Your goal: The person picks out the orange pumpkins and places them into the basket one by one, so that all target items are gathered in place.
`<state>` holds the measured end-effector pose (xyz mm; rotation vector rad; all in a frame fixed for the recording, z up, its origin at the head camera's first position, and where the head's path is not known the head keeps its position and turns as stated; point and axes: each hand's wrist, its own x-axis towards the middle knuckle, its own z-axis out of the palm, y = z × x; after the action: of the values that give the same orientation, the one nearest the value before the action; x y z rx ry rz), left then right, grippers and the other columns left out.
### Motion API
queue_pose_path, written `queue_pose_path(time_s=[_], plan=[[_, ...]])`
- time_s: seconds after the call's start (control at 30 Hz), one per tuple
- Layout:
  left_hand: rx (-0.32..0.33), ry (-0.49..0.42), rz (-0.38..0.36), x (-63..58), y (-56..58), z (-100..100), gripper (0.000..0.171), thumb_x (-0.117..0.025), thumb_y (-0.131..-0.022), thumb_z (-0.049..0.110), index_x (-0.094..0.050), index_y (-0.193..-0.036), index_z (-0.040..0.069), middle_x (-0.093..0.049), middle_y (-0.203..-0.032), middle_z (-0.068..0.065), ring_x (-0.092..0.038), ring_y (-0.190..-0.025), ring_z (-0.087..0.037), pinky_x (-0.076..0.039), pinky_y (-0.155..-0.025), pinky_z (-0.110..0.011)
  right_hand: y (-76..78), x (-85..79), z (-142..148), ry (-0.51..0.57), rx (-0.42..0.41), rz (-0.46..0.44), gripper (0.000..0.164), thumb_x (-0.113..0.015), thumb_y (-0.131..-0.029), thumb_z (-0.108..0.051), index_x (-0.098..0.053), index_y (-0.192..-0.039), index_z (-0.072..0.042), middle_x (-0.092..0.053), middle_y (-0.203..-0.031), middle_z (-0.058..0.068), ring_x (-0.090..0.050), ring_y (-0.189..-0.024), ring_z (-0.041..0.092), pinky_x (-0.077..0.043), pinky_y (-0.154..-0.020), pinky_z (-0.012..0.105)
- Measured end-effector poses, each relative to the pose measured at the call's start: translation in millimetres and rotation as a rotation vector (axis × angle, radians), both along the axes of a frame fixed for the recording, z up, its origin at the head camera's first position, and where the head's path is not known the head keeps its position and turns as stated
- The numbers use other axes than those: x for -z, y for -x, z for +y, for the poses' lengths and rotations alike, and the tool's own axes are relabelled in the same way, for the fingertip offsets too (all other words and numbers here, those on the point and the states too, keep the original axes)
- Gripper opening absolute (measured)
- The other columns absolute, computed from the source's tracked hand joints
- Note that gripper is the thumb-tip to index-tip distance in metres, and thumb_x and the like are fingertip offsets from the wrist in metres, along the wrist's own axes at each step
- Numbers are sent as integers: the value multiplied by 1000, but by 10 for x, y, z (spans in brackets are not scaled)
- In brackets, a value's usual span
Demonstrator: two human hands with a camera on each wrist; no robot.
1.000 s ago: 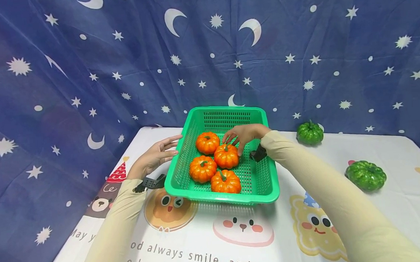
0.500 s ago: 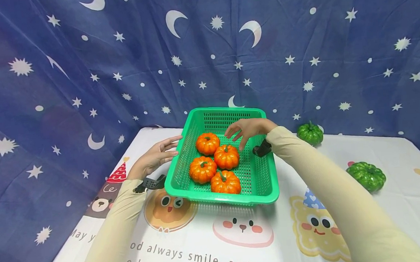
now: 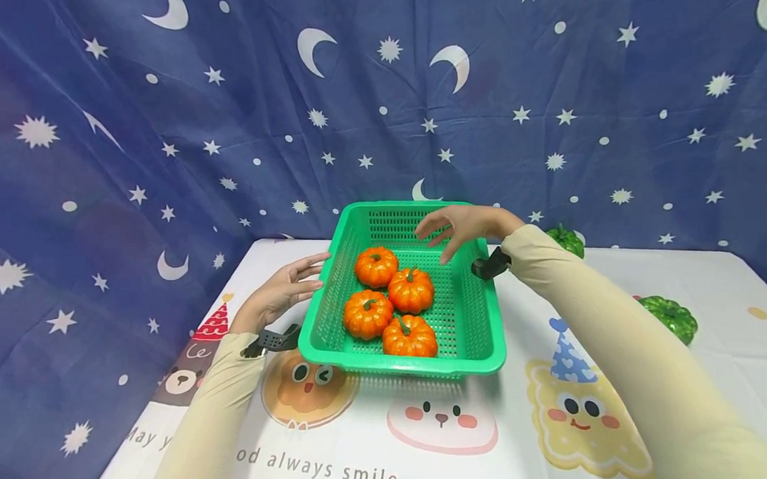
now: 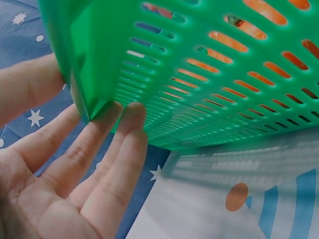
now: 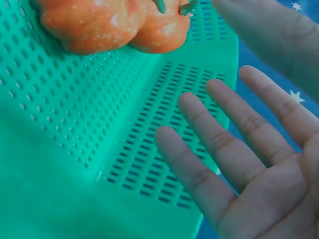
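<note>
A green plastic basket (image 3: 402, 368) stands on the table with several small orange pumpkins inside, one of them the right-hand pumpkin (image 3: 411, 291). My left hand (image 3: 280, 295) is at the basket's left side, its fingers extended; in the left wrist view the fingertips (image 4: 133, 113) touch the outer wall under the rim. Over the right part of the basket hovers my right hand (image 3: 466, 226), fingers spread and holding nothing. Through the right wrist view, two pumpkins (image 5: 94, 25) show beyond its fingers, apart from them.
Two green pumpkins lie right of the basket: the far one (image 3: 565, 241) is partly behind the right sleeve, and the nearer one (image 3: 672, 317) is also partly covered. A white printed cloth (image 3: 345, 450) covers the table. A blue starry curtain (image 3: 373, 84) hangs behind and at left.
My right hand has risen from beside the right-hand orange pumpkin and moved right and away, its fingers opening. My left hand stays at the basket's side. The head view has shifted slightly.
</note>
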<state>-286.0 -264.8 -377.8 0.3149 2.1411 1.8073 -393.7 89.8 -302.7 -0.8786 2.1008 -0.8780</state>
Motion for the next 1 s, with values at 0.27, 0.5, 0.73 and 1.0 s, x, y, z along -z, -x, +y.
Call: queue_pose_path(time_s=[0.27, 0.5, 0.73, 1.0], plan=[[5, 7, 8, 23, 29, 15, 64, -55, -92, 4, -26, -149, 11, -31, -148, -18, -48, -115, -10, -46, -94, -24, -44, -134, 225, 40, 31, 10, 72, -74, -77, -4, -38, -139, -2, -33, -148, 21, -36, -134, 40, -50, -95, 39], [8, 21, 0, 9, 2, -10, 64, -56, -92, 7, -26, -149, 12, -27, -151, -18, -34, -134, -33, -30, -111, -51, -113, -222, 350, 62, 55, 70, 72, -76, -76, -5, -40, -138, -3, -39, -146, 19, -41, -132, 37, -48, -97, 40], [7, 31, 18, 4, -13, -23, 64, -56, -93, 7, -25, -149, 10, -30, -150, -17, -45, -124, -20, -35, -109, -46, -177, -271, 489, 117, 66, 116, 70, -74, -77, -4, -41, -138, -4, -41, -144, 18, -43, -131, 38, -50, -95, 39], [12, 25, 28, 22, 2, -3, 65, -56, -92, 5, -26, -149, 9, -30, -150, -16, -57, -105, 0, -41, -103, -36, -295, -279, 714, 189, 114, 199, 73, -76, -76, -4, -40, -139, -4, -40, -145, 18, -44, -131, 36, -47, -98, 42]])
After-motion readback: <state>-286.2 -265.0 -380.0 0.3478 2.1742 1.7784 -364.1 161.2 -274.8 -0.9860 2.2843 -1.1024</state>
